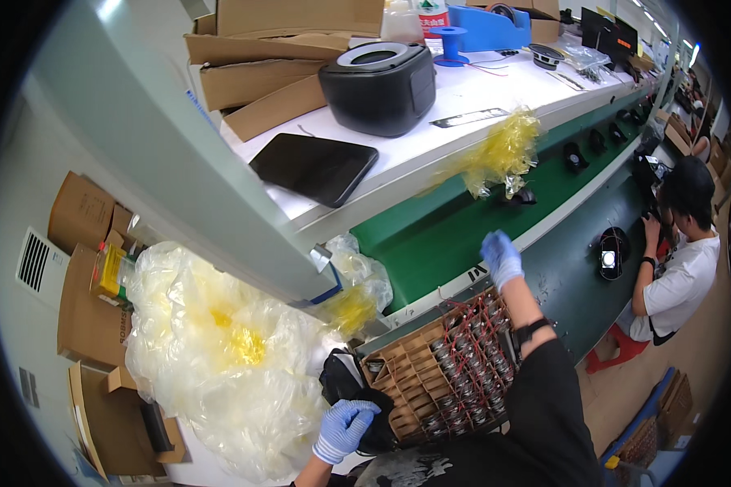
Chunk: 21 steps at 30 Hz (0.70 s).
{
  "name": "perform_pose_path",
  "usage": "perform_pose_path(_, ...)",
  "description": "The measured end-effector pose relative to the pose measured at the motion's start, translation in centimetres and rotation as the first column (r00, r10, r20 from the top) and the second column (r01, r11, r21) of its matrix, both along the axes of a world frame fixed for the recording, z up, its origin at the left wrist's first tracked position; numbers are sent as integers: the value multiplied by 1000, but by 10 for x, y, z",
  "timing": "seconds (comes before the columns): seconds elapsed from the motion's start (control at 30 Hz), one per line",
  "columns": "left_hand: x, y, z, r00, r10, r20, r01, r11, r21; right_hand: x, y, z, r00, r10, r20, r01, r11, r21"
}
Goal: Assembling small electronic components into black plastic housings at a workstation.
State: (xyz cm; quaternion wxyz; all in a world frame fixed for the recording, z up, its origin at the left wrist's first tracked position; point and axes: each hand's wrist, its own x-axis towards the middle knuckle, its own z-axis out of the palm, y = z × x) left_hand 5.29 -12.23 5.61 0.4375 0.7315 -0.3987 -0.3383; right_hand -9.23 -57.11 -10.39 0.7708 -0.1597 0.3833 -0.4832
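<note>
Resting on a black moulded housing (357,388) at the near edge of the surface, the left hand (343,428) in its blue knit glove is lying with fingers curled loosely over the part, not visibly pinching. Just beside it, a brown cardboard tray (451,375) of divider cells is holding rows of small round metal parts with thin red wires. The right hand (500,256), also gloved in blue, is reaching forward over the tray toward the green conveyor belt (430,235); its fingers are spread and holding nothing that I can make out.

As I judge it, the outstretched forearm could be snagging the red wires and dragging parts out of their cells, and the housing, sitting near the edge, could be slipping off under a loose grip.

To the left, crinkled clear plastic bags (219,341) tinged yellow are billowing in a soft heap. Higher up, a yellow film scrap (503,150) is hanging off the white shelf (455,105), which is carrying a rounded black casing (378,85) and a flat glossy black panel (315,166). Farther along, another person (678,268) is working at the belt.
</note>
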Motion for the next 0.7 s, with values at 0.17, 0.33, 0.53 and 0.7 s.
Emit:
perform_pose_path(0.17, 2, 14, 23, 990, 140, -16, -141, 980, -140, 16, 170, 23, 584, 809, 60, -790, 584, -188)
perform_pose_path(0.33, -11, 21, 32, 980, 157, -125, -196, 876, -441, 8, 304, 75, 206, 979, -6, -875, 181, -449)
perform_pose_path(0.53, -25, 56, 38, 943, 211, 258, -36, 833, -552, 17, 359, 110, 189, 940, 283, -888, 286, -359)
perform_pose_path(0.7, -35, 87, 27, 848, 385, 364, -67, 759, -647, 9, 371, 142, 300, 947, 114, -837, 318, -445)
